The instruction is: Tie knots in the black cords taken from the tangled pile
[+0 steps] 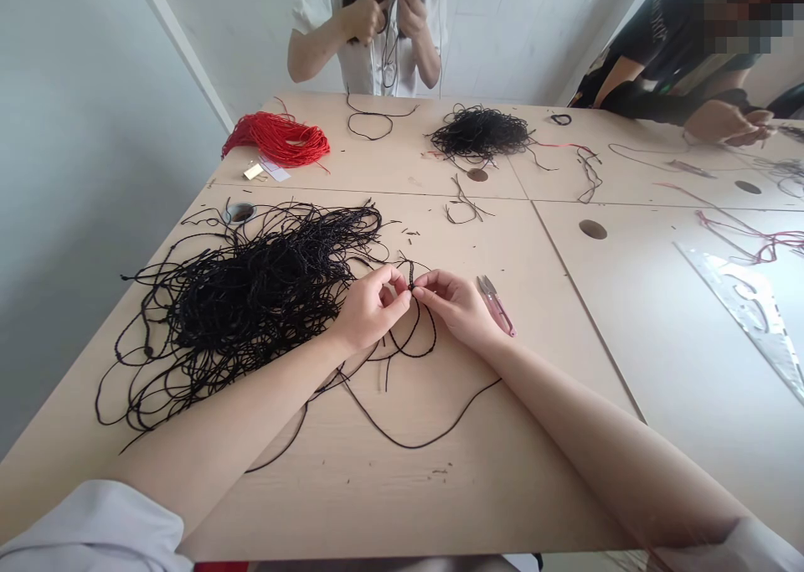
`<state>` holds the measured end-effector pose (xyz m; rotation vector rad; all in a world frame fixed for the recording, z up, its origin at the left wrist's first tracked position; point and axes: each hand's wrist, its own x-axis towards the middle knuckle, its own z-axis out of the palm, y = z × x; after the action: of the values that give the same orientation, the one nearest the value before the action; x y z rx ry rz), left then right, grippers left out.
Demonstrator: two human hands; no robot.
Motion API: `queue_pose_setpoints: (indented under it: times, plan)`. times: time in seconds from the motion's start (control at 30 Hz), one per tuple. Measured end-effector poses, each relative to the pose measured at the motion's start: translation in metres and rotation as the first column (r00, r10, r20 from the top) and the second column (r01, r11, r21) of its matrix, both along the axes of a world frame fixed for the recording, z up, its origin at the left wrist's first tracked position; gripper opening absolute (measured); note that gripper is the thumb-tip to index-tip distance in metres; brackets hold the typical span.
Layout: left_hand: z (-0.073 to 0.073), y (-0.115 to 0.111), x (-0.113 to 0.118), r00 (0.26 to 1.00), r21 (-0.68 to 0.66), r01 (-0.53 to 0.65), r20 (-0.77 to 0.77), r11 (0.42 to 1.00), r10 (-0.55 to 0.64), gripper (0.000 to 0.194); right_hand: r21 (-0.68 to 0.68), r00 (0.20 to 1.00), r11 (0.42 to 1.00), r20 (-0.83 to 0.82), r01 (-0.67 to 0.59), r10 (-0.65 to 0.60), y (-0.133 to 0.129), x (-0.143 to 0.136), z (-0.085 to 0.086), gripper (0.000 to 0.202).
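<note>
My left hand (372,306) and my right hand (457,306) meet over the middle of the table, each with thumb and index finger pinched on a thin black cord (411,272). A small knot shows between the fingertips. Loops of the cord hang below the hands and lie on the tabletop. Left of my left hand spreads a large tangled pile of black cords (251,291). A pair of small thread snips (496,306) with pinkish handles lies just beyond my right hand, to its right.
Farther back are a red cord bundle (280,139), a second black cord pile (482,134) and loose cords. A clear ruler (747,304) lies at right. Across the table (565,471), one person holds scissors (378,1) and cord; another person's hands (729,126) work at the right.
</note>
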<state>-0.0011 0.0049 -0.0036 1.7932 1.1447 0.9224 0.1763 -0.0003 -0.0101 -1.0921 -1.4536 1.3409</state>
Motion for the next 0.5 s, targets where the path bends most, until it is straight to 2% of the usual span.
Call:
queue_pose_setpoints:
  times: [0.17, 0.5]
  plan:
    - [-0.0052, 0.0047, -0.0017, 0.982, -0.132, 0.091, 0.176, 0.987, -0.067, 0.012, 0.023, 1.0, 1.0, 0.024, -0.01, 0.01, 0.0004, 0.0009, -0.0016, 0.019]
    - [0.004, 0.0043, -0.0027, 0.963, -0.184, 0.149, 0.249, 0.972, -0.1, 0.014, 0.03, 0.999, 0.999, 0.04, 0.016, -0.017, 0.0007, 0.0011, -0.0019, 0.019]
